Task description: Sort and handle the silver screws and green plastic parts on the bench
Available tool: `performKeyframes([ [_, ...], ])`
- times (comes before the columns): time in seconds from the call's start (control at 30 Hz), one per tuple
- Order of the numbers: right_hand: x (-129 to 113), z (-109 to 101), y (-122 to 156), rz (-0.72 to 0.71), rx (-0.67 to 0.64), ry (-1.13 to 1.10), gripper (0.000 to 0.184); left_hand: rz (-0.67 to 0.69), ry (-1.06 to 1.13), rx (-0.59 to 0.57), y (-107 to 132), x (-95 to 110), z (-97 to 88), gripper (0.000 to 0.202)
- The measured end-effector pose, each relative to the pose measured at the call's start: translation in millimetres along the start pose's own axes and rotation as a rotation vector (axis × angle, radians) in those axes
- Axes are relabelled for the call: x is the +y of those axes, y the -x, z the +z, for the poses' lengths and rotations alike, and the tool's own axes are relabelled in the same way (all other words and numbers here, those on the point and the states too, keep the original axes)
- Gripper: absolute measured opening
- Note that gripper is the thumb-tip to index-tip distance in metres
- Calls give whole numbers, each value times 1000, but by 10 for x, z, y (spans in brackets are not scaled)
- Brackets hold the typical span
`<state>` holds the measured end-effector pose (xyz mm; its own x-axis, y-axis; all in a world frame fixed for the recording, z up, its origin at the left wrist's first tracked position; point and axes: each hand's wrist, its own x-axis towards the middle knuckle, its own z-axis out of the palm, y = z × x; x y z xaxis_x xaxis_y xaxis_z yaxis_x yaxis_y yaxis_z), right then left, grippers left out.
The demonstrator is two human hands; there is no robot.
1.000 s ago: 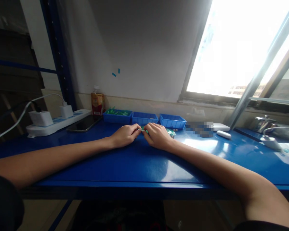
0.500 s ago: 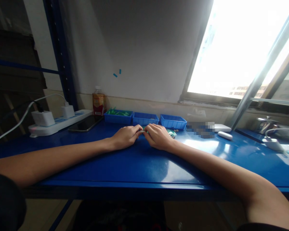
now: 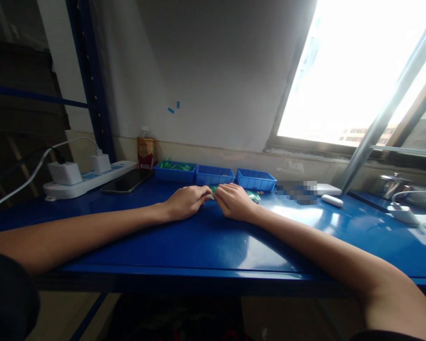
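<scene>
1. Apparently everything turned on the narrow gap between the two hands: a small pale piece [image 3: 210, 197] lay there, off the fingertips of the left hand [image 3: 186, 202], on the side facing the right hand [image 3: 236, 202]
2. Left hand nearer to it, thumb and forefinger pinched together with the piece's near end seemingly between them
3. Right hand just beside the free end, fingers bent, thumb drawn in close; whether it touched the piece, or had anything in its grasp, could not be made out
4. Piece pointed from left hand toward right; long axis ran roughly along the front edge of the tabletop [image 3: 145, 251], free end perhaps dipping a little toward that edge. Too small to read its shape or which end was which
5. Place: past the middle of the tabletop, nearer the far edge than the front one, about midway between its visible left and right ends
6. Around it: green packets [image 3: 252, 195] partly hidden behind the right hand; toward the far edge, a row of three: left blue bin [image 3: 173, 177] with green pieces [image 3: 177, 166], middle blue bin [image 3: 213, 180], right blue bin [image 3: 257, 183]
</scene>
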<state>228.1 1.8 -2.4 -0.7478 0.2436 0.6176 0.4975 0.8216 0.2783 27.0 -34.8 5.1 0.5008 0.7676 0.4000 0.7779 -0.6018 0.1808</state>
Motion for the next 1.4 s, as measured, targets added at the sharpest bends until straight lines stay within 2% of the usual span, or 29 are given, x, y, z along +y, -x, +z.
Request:
performKeyframes([
  [0.17, -14, 1, -4, 55, -3, 8, 25, -32, 4, 7, 0, 11, -7, 30],
  [0.27, -8, 3, -2, 39, -14, 14, 27, -29, -7, 0, -2, 17, -11, 29],
  [0.5, 30, 3, -1, -20, -17, -132, 26, 11, -23, 4, 1, 15, 0, 28],
  [0.67, 39, 12, -6, 3, 4, -194, 23, 10, -13, 6, 7, 37, -16, 29],
  [0.83, 20, 7, 5, 54, 25, -115, 19, -61, -12, 23, -1, 30, -21, 30],
  [1.03, -17, -9, 4, 65, 8, 12, 23, -52, -7, 28, -5, -9, 7, 32],
  [1.23, 7, -33, -5, 25, -85, -18, 25, -44, -28, 26, -3, 3, 4, 32],
  [1.4, 22, -32, 0, -4, -99, -41, 27, -2, -21, 17, -8, -2, 11, 31],
])
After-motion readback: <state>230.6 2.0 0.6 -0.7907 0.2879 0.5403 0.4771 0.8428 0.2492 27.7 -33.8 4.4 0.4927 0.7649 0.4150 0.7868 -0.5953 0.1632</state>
